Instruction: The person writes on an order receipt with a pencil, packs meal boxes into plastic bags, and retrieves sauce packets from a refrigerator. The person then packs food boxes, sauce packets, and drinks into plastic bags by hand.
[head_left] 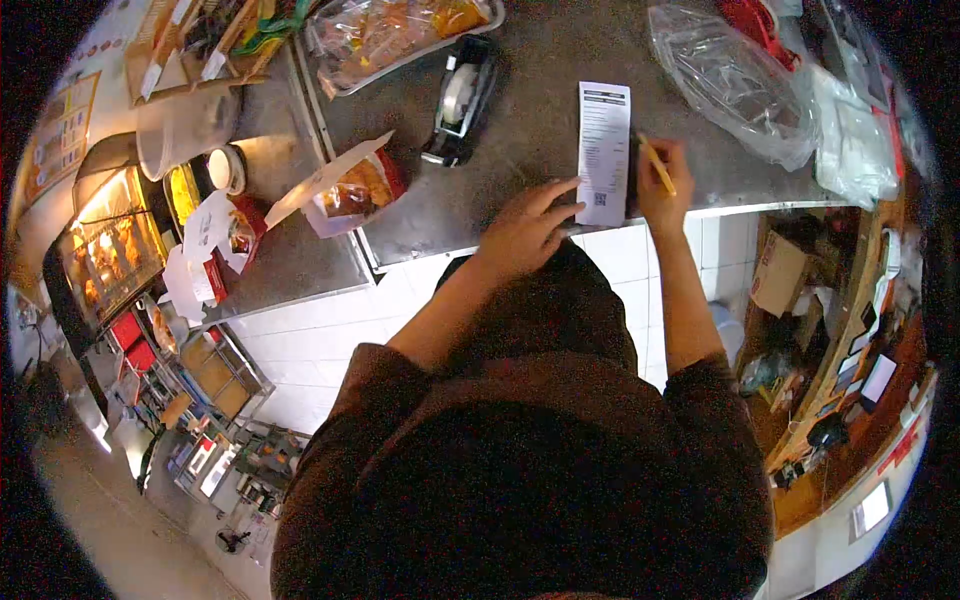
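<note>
Beneath our hands, the metal countertop [540,110] bears a printed receipt [604,140] near its front edge. Our left hand [522,232], fingers spread, touches the receipt's left side, seemingly steadying it; our right hand [672,192] pinches a yellow pen [657,166].

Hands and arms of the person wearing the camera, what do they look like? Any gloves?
No gloves: the left hand and right hand are both bare, with ordinary fingers. The forearms are bare too. The left sleeve and right sleeve are dark, nearly black, and end around the elbows. I can't make out any markings on them.
</note>
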